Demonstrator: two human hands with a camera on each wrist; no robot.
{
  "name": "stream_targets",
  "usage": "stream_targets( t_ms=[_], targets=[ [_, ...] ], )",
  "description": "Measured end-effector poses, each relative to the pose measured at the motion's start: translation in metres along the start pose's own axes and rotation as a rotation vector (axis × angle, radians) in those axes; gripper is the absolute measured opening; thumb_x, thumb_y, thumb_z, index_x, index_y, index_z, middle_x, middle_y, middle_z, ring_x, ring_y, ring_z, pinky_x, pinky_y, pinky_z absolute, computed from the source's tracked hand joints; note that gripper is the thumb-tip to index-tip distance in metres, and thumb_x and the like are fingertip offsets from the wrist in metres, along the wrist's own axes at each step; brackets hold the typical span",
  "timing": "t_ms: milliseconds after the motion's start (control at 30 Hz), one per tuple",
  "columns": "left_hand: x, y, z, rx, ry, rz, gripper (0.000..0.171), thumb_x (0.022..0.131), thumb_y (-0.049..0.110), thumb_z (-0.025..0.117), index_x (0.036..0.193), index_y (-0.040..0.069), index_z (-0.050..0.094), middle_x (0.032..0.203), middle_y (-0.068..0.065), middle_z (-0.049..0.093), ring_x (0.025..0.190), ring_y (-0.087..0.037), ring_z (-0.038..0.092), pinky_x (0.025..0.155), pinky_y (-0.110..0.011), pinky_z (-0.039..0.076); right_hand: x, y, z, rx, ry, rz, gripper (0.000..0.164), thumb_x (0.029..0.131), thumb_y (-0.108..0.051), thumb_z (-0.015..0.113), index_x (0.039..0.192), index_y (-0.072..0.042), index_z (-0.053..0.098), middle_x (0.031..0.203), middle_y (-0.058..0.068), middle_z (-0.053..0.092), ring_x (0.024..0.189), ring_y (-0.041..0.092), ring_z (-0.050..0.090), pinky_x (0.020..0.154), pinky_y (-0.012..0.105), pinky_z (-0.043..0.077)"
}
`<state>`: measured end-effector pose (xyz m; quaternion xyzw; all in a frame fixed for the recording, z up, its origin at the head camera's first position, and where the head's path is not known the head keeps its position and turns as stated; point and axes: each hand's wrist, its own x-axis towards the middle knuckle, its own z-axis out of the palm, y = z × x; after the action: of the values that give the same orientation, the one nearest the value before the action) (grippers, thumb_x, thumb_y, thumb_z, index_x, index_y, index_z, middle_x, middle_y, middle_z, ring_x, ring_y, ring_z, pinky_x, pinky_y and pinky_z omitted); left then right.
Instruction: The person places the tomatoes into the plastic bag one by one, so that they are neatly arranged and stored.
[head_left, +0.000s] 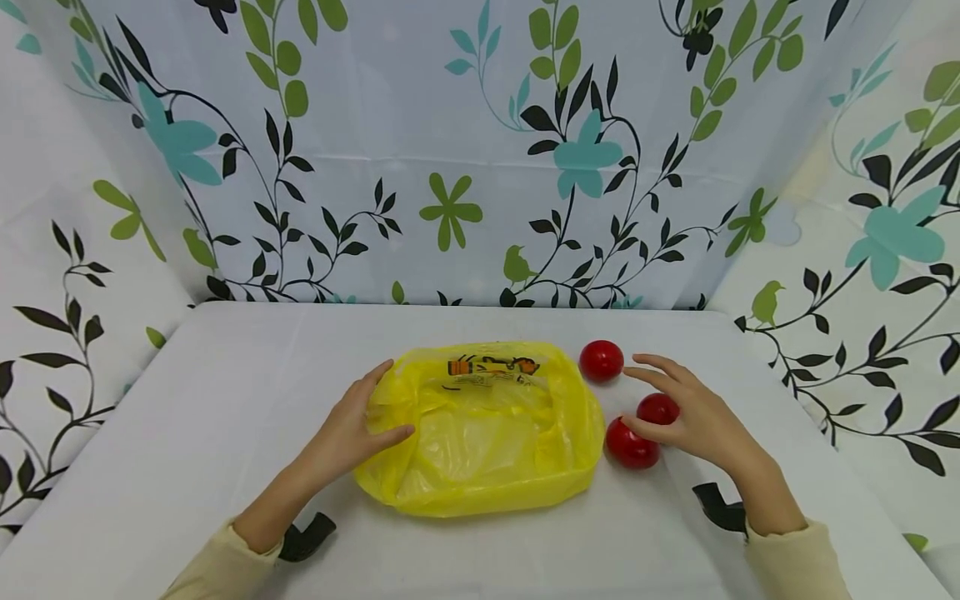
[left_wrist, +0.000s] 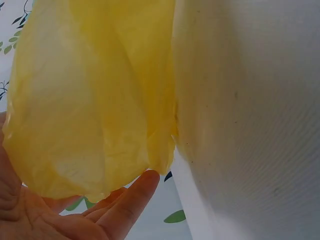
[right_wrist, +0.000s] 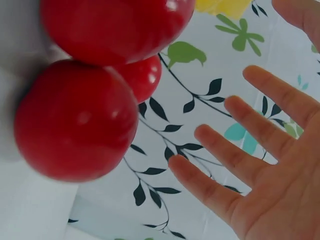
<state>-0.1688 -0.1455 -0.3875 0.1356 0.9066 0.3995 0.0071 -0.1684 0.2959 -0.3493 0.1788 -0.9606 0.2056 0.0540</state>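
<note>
Plainly, the red balls (head_left: 632,445) lie nearer your right hand (head_left: 697,414), spread and holding nothing, on its inner side; beyond them, the yellow bag (head_left: 480,450) runs lengthwise to your left hand (head_left: 351,432), fingers extended, seemingly touching without gripping.

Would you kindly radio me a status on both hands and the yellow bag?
Left hand at left edge of yellow bag. Right hand holding nothing, near three red balls. Possible obstacle: balls at bag's right side.
</note>
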Motion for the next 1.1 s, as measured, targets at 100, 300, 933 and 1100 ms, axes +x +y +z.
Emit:
stream_targets(
  t_ms=[100,300,933,1100],
  targets=[
    [0.000,-0.002,0.003,0.005,0.006,0.019,0.088,0.085,0.024,0.077,0.153,0.005,0.023,0.149,-0.029,0.032,0.134,-0.047,0.036,0.105,-0.064,0.034,-0.003,0.006,-0.002,0.018,-0.029,0.000,0.064,0.081,-0.038,0.078,0.136,-0.015,0.056,0.149,0.012,0.040,0.132,0.040,0.037,0.084,0.061,0.052],
    [0.001,-0.004,0.007,0.002,0.032,0.080,0.082,0.085,0.012,0.074,0.150,0.001,0.026,0.146,-0.030,0.036,0.132,-0.046,0.038,0.105,-0.063,0.035,-0.009,0.020,-0.006,0.088,-0.051,-0.018,0.058,0.083,-0.027,0.078,0.135,-0.010,0.057,0.145,0.018,0.042,0.131,0.044,0.036,0.083,0.061,0.052],
    [-0.002,-0.004,0.010,-0.004,0.034,0.071,0.084,0.083,0.009,0.076,0.151,0.005,0.026,0.143,-0.029,0.038,0.125,-0.045,0.046,0.099,-0.061,0.042,-0.012,0.054,-0.006,0.182,-0.125,-0.011,0.062,0.081,-0.021,0.079,0.135,-0.002,0.054,0.141,0.023,0.044,0.129,0.047,0.038,0.088,0.067,0.045],
    [-0.002,-0.003,0.010,-0.009,0.029,0.071,0.084,0.083,0.009,0.075,0.151,0.005,0.026,0.143,-0.029,0.038,0.123,-0.044,0.048,0.100,-0.061,0.042,-0.013,0.060,-0.003,0.189,-0.128,-0.034,0.061,0.080,-0.018,0.080,0.133,-0.002,0.054,0.140,0.023,0.045,0.126,0.045,0.041,0.089,0.065,0.047]
  ],
)
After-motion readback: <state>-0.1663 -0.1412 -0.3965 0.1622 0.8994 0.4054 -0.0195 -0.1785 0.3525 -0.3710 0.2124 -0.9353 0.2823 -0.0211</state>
